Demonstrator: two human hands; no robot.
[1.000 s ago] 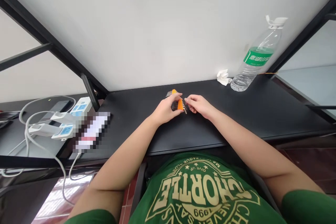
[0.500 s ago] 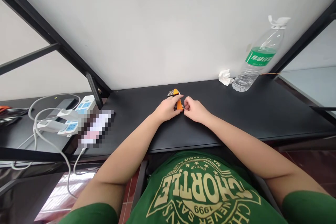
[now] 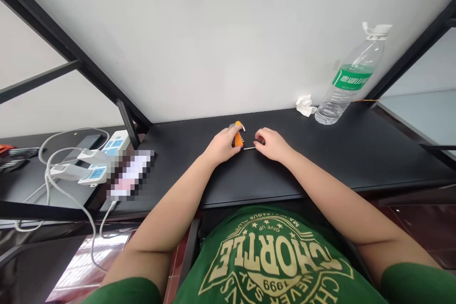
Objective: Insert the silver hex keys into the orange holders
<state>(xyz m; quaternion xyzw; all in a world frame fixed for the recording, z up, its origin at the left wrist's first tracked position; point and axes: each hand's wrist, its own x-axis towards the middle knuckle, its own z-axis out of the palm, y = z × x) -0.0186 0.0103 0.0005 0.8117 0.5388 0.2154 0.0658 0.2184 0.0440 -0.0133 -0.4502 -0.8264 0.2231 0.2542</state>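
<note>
My left hand (image 3: 223, 145) grips an orange holder (image 3: 238, 138) with several metal keys in it, near the middle of the black tabletop. Short key ends show along both sides of the holder, and one bent end sticks out at its top right. Just to the right, my right hand (image 3: 271, 144) is closed in a pinch on a thin metal key (image 3: 249, 148). That key points left, its free end close to the lower end of the holder. The fingers of my right hand hide its other end.
On the black table (image 3: 356, 156), a large water bottle (image 3: 351, 80) and a crumpled tissue (image 3: 305, 105) stand at the back right. A blurred phone (image 3: 133, 173), a power strip (image 3: 116, 145) and white cables are at the left. Black frame bars flank both sides.
My right hand has moved a little to the right, away from the holder, and the thin key now shows between them. My left hand and the holder have shifted slightly left.
</note>
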